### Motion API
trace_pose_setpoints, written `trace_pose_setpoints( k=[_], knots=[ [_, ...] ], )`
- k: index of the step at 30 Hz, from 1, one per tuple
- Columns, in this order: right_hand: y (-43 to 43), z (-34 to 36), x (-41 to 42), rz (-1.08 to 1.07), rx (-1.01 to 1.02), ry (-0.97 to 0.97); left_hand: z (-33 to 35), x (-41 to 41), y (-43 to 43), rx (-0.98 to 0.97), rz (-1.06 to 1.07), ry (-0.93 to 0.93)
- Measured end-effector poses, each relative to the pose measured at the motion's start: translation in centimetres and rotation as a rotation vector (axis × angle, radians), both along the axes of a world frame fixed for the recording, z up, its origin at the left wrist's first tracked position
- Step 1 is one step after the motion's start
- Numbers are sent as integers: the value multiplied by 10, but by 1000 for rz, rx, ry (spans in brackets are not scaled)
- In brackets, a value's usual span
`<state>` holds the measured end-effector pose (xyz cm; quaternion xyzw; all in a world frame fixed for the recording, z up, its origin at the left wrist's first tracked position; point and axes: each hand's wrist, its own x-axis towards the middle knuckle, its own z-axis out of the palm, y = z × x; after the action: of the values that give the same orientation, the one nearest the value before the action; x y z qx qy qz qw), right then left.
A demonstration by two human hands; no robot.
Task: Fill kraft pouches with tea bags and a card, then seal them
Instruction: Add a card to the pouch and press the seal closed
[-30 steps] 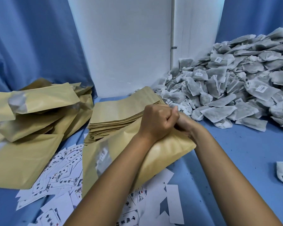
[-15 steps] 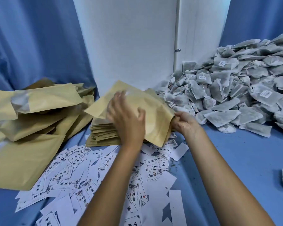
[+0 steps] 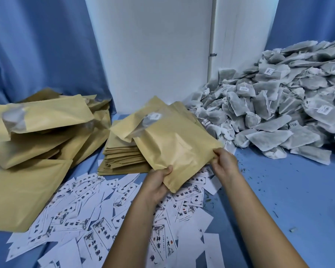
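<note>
blue tabletop (image 3: 278, 190): a filled kraft pouch (image 3: 174, 147) is pinched by both hands, left hand (image 3: 157, 182) at 7 o'clock, right hand (image 3: 223, 161) at 4; a loose seal could spill tea bags.

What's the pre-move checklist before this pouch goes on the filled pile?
1. Left hand grips the pouch at its near corner: ok.
2. Right hand pinches the right corner: ok.
3. Pouch is filled, bulging, window shows contents: ok.
4. Top seal closed: cannot tell.
5. Card inside: cannot tell.
6. Filled pile on the left has room on top: ok.
</note>
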<state>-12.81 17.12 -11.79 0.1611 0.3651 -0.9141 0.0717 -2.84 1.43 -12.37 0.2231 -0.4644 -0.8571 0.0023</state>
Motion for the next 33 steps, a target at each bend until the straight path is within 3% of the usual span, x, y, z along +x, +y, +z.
trace_pose_setpoints(
  k=[7,15,18,21,26,30,33],
  knots=[
    [18,-13,-2,126,224,126,-9,1,-6,-127,55,-50],
    [16,-17,4,-4,264,89,-14,4,-12,-160,21,-13],
    [19,-13,5,68,220,93,-16,5,-12,-136,32,-7],
    [21,-11,5,209,299,109,-17,7,-11,-113,37,14],
    [14,-16,7,112,344,167,-15,7,-10,-110,47,23],
    [10,-21,10,296,401,165,-14,9,-9,-78,71,14],
    [4,-24,11,284,486,186,-15,9,-8,-69,75,-5]
  ],
)
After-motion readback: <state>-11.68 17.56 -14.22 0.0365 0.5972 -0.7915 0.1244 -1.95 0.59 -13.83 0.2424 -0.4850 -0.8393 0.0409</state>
